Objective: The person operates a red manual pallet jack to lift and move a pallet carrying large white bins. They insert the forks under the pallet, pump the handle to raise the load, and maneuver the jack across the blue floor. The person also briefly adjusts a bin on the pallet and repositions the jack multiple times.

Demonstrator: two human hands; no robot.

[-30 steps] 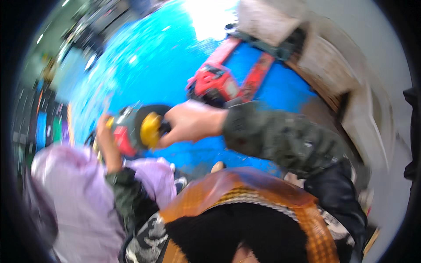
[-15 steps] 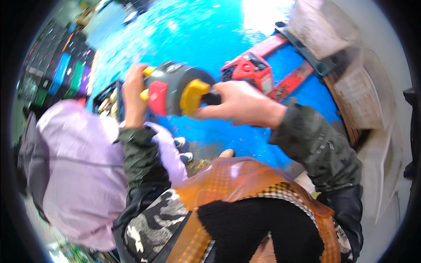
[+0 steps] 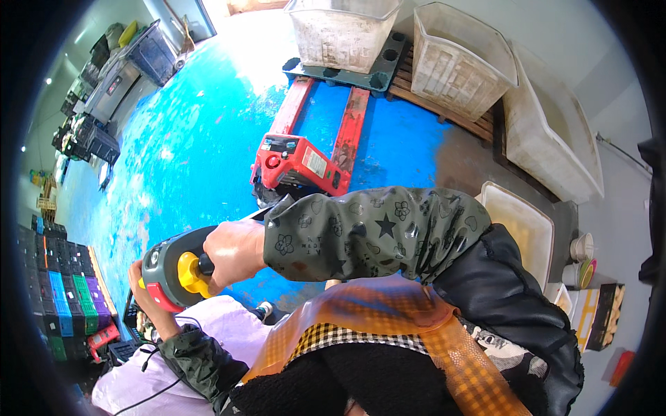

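Observation:
My right hand (image 3: 234,254) is closed around the near side of a pallet truck's control handle (image 3: 166,255), its thumb side by the yellow knob (image 3: 192,274). The handle's head is dark grey, with a red button (image 3: 164,297) facing me. On the far left side of it, my left hand (image 3: 147,291) is wrapped round the grip; some of its fingers are hidden behind the head. Beyond my right sleeve (image 3: 374,232) stands the red pallet truck (image 3: 316,166), its two forks (image 3: 350,125) running under a dark green pallet (image 3: 340,74). My forearm covers part of the shaft.
A large white tub (image 3: 343,35) rests on the green pallet. Beside it, another white tub (image 3: 461,62) stands on a wooden pallet (image 3: 444,104). A person in a light purple garment (image 3: 232,333) is close at lower left. Stacked crates (image 3: 59,298) line the left.
The view has swung right, so the truck and tubs appear further left. Both hands and the handle now sit lower left in view, with the grips kept.

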